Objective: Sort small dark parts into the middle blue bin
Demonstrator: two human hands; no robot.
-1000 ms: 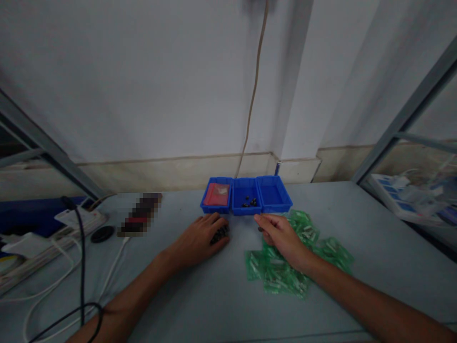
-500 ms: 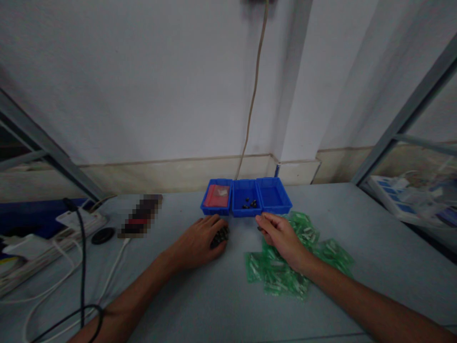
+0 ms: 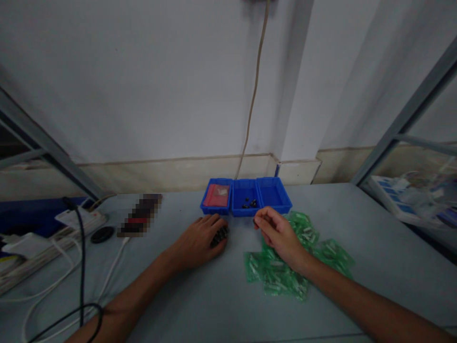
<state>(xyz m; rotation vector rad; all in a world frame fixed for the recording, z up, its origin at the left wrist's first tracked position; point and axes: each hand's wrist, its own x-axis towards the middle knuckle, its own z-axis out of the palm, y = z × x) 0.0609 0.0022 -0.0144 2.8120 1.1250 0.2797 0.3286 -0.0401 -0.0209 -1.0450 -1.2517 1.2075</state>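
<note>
My left hand point(image 3: 203, 240) rests on the table, its fingers curled round a cluster of small dark metallic parts point(image 3: 219, 236). Over the green packets, my right hand point(image 3: 276, 233) is closed in a pinch; a tiny dark part seems to show at its fingertips, too small to name. Just beyond the hands three blue bins stand side by side. The left bin point(image 3: 215, 210) holds a red packet point(image 3: 216, 195). Several small dark parts point(image 3: 250, 204) lie in the middle bin point(image 3: 244, 212). The right bin point(image 3: 274, 194) shows a bare floor.
Small green plastic packets point(image 3: 282, 281) lie piled under and around my right hand. To the left are a blurred-out phone-like object point(image 3: 141, 216), a black disc point(image 3: 103, 235), cables and a power strip point(image 3: 39, 264). A wall point(image 3: 171, 95) rises behind the table.
My right hand has shifted slightly left, its pinched fingertips now a little lower and nearer my left hand. The left hand and the bins look the same.
</note>
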